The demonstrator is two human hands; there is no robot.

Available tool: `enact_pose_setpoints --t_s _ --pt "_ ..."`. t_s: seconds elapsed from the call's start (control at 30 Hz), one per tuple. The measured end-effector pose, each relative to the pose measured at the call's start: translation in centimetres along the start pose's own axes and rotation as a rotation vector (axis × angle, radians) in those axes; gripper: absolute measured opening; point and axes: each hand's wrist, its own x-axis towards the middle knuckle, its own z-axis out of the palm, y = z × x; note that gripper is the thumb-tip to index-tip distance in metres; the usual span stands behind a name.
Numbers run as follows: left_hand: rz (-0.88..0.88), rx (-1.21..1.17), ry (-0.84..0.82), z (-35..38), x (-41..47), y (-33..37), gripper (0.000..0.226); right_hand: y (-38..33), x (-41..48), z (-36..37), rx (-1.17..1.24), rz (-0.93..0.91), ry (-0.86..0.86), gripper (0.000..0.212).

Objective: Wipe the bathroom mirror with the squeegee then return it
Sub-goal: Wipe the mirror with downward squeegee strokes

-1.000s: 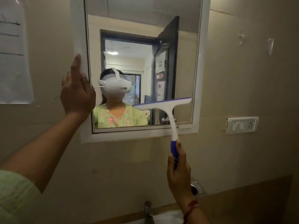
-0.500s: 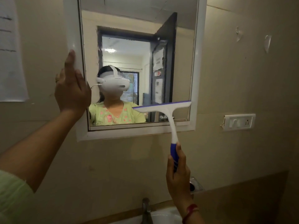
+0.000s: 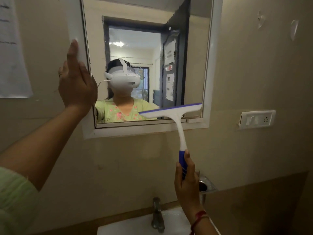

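Two hands: both in view; I log each separately.
Left hand point(image 3: 76, 85): fingers straight, palm flat against the left edge of the mirror frame point(image 3: 135, 131); it holds nothing.
Right hand point(image 3: 188, 182): fingers and thumb curled round the blue grip at the lower end of the squeegee point(image 3: 177, 122), below the frame's bottom edge.
Squeegee: white stem rises from the fist, leaning slightly left. The blade sits well above the grip, across the lower right corner of the mirror point(image 3: 196, 56), its right end higher than its left.
Blade contact: I cannot tell whether the blade presses on the glass.
Below: tap point(image 3: 157, 216) and white basin point(image 3: 132, 224), beside the right wrist.
Wall: switch plate point(image 3: 257, 119) right of the frame; paper sheet point(image 3: 11, 56) left of it.
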Motion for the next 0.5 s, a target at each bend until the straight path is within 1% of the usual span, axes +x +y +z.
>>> enact_pose_setpoints --t_s 0.1,0.23,0.37,0.5 --pt "-0.003 0.001 0.002 0.1 0.1 0.0 0.044 -0.5 -0.3 -0.1 0.009 0.032 -0.003 0.049" --pt "0.006 -0.002 0.004 0.1 -0.1 0.0 0.045 -1.6 1.6 0.3 0.096 0.046 0.033 0.049" --pt "0.009 0.005 0.006 0.0 0.0 0.2 0.044 -1.0 0.4 0.3 0.094 0.062 0.035 0.047" --pt "0.009 0.008 0.011 0.3 -0.2 -0.2 0.045 -0.4 -1.9 0.0 0.051 0.091 0.004 0.056"
